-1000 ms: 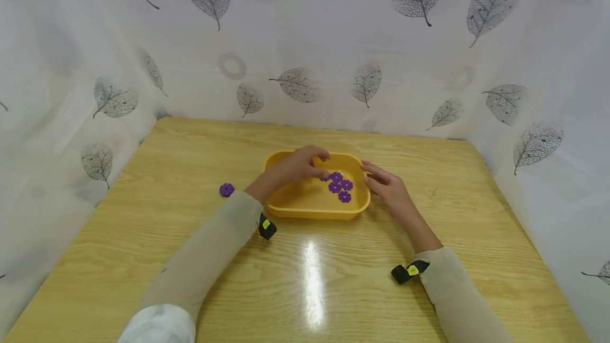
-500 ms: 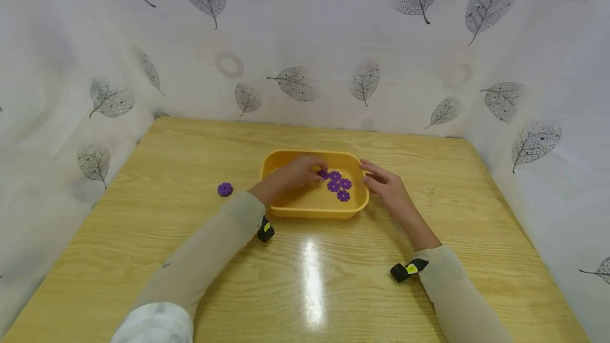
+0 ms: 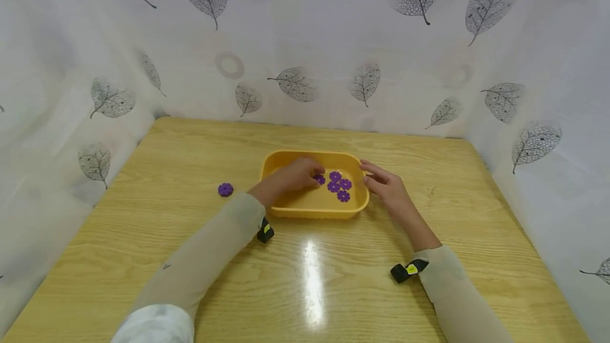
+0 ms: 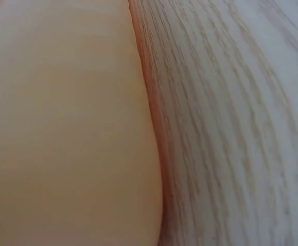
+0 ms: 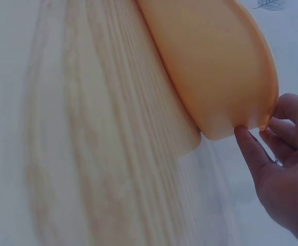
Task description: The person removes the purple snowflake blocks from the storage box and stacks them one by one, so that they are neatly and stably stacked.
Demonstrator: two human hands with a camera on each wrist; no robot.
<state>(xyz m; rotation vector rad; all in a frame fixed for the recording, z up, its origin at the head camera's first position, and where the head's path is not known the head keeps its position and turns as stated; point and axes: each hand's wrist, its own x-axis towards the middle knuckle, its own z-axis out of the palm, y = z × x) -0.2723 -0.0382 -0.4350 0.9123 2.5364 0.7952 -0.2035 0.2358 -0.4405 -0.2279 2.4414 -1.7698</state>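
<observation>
A yellow plastic tub [image 3: 314,214] stands on the wooden table. My left hand [image 3: 296,174] reaches down into it, and thumb and fingertips pinch a small purple flower-shaped disc [image 3: 320,179]. Several more purple flower discs [image 3: 335,186] lie on the tub floor just right of that hand. My right hand [image 3: 389,188] rests at the tub's right end. In the right wrist view its thumb touches the outer wall and its other fingers are at the rim, loosely bent. The left wrist view shows only the tub's side wall [image 4: 66,133] close up; the left hand is hidden there.
Another purple flower piece [image 3: 225,189], which looks thicker, lies on the table [image 3: 190,258] left of the tub. A white curtain [image 3: 314,41] with a leaf print hangs along the table's back and sides.
My left hand has lowered into the tub, closed its fingertips on a flower disc and drawn it slightly left, away from the others. My right hand stays at the rim.
</observation>
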